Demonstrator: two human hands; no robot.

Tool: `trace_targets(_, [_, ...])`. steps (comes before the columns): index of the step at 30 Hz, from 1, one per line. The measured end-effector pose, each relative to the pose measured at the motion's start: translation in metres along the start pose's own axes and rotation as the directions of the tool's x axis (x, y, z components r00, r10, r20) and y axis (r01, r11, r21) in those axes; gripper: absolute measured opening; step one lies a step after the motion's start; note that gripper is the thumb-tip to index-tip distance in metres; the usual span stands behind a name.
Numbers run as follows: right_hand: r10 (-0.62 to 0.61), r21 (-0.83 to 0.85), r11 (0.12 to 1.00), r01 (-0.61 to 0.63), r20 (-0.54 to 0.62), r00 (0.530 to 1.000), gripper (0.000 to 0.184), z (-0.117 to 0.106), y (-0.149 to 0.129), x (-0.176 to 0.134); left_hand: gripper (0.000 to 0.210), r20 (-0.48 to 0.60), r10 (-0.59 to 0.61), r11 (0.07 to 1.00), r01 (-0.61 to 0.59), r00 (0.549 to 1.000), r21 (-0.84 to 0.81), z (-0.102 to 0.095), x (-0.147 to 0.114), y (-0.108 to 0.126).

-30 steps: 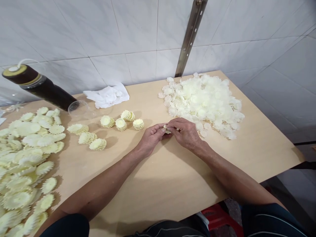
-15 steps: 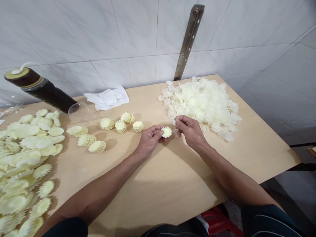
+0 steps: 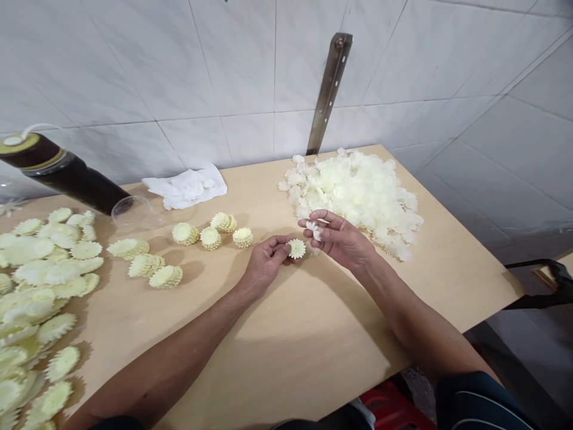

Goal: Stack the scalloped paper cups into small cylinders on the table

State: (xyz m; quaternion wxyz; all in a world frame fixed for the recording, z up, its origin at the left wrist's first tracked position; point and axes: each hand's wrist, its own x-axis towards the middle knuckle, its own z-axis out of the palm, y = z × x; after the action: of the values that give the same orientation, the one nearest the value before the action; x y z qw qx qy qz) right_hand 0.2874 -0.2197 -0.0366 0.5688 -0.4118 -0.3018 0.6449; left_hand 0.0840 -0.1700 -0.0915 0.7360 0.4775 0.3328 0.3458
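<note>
My left hand [image 3: 267, 261] pinches a small pale-yellow flower-shaped stack [image 3: 296, 248] by its edge, its round face turned up. Just right of it, my right hand [image 3: 342, 239] holds a thin white flower-shaped piece [image 3: 313, 230] between its fingers, a little above the stack and apart from it. Behind the right hand lies a heap of loose translucent flower-shaped pieces [image 3: 358, 179]. Left of my left hand, several small layered flower stacks [image 3: 210, 237] stand on the table, among them a longer one [image 3: 165, 276] tipped over.
A large pile of pale-yellow flower stacks [image 3: 49, 298] covers the table's left side. A dark bottle [image 3: 76, 173] leans behind it, near a clear plastic lid [image 3: 132, 210] and crumpled white tissue [image 3: 185, 186]. A metal bracket [image 3: 329, 92] rises against the tiled wall.
My right hand has turned, its fingers opening out, and a white flower-shaped piece now shows in them. My left hand keeps its hold on the stack. The whole view has shifted slightly.
</note>
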Motion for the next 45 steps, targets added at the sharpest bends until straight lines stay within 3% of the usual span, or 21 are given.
trace_targets(4, [-0.062, -0.175, 0.983, 0.057, -0.026, 0.998, 0.066, -0.001, 0.000, 0.001, 0.051, 0.017, 0.007, 1.000, -0.006, 1.000, -0.020, 0.000, -0.001, 0.001])
trace_targets(14, [-0.246, -0.558, 0.821, 0.119, -0.159, 0.956, 0.072, -0.013, 0.013, 0.003, 0.053, 0.012, -0.005, 1.000, 0.006, 1.000, -0.017, -0.002, 0.000, -0.001])
trace_targets(26, [-0.368, -0.705, 0.700, 0.113, -0.221, 0.903, 0.057, -0.008, 0.008, -0.001, 0.051, 0.011, -0.003, 1.000, 0.003, 1.000, -0.020, -0.002, 0.001, -0.004])
trace_targets(36, [-0.333, -0.720, 0.691, 0.066, -0.235, 0.913, 0.060, -0.008, 0.004, 0.000, 0.046, 0.048, -0.057, 0.996, 0.060, 0.997, -0.066, -0.003, 0.000, 0.003])
trace_targets(42, [-0.451, -0.885, 0.461, 0.062, -0.173, 0.876, 0.049, -0.005, 0.006, -0.004, 0.045, 0.098, -0.092, 0.995, 0.097, 0.991, -0.040, -0.003, -0.001, 0.010])
trace_targets(45, [-0.460, -0.910, 0.403, 0.101, -0.106, 0.881, 0.046, -0.006, 0.007, -0.004, 0.047, 0.098, -0.089, 0.996, 0.089, 0.991, 0.006, -0.003, -0.001, 0.010])
